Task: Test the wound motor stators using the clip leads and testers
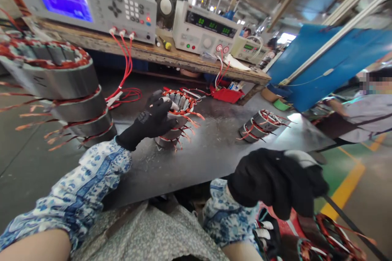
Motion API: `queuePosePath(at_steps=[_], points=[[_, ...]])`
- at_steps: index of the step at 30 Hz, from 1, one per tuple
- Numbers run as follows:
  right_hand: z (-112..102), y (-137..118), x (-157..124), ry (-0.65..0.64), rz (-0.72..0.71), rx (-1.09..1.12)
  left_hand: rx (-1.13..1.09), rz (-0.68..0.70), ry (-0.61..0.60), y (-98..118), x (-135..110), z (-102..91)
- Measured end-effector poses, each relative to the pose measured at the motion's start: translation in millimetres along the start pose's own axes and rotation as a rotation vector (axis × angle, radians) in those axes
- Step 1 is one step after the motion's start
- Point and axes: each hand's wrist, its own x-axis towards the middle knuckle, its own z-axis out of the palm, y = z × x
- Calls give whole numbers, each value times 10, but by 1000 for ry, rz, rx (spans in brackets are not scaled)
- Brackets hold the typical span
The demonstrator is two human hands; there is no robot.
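Observation:
My left hand (157,116), in a black glove, is at the top motor stator (180,110) of a short stack on the metal bench. Its fingers reach over the rim and one side of the stator, and seem to grip it. Orange-red lead wires stick out from the stack's right side. My right hand (277,181), also gloved, is raised before the bench's front edge with its fingers curled. A thin dark strip (349,216) runs down right from it; whether the hand holds this is unclear. Below lie more stators (330,232) with copper windings, partly hidden.
A taller stator stack (73,85) stands at left with wires jutting out. Another small stack (260,125) leans at right. Test instruments (205,28) and a fan (165,0) sit on a wooden shelf (147,51). Red test leads (125,69) hang down. A person (367,106) is at far right.

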Motion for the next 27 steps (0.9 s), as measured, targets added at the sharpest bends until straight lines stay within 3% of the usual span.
queuePosePath(at_steps=[3,7,10,13,15,18,20,24,27], points=[[-114,-106,26,52,-101,150,148,-58,48,126,19,128],[25,62,197,132,-80,299,211,-23,48,72,100,244],[175,329,235,170,25,155,99,85,-19,-142,168,114],[220,517,162,162,111,63,-30,117,15,-239,110,-69],[194,581,96,162,139,55,-141,-50,177,-162,-54,-97],[146,657,37,176,165,69,-390,-503,562,104,-422,47],[152,723,43,175,198,90,-621,-660,547,300,-623,195],[266,851,143,146,224,127,-1366,-812,275,545,-674,368],[356,863,244,106,180,87,-1563,-851,353,556,-558,376]])
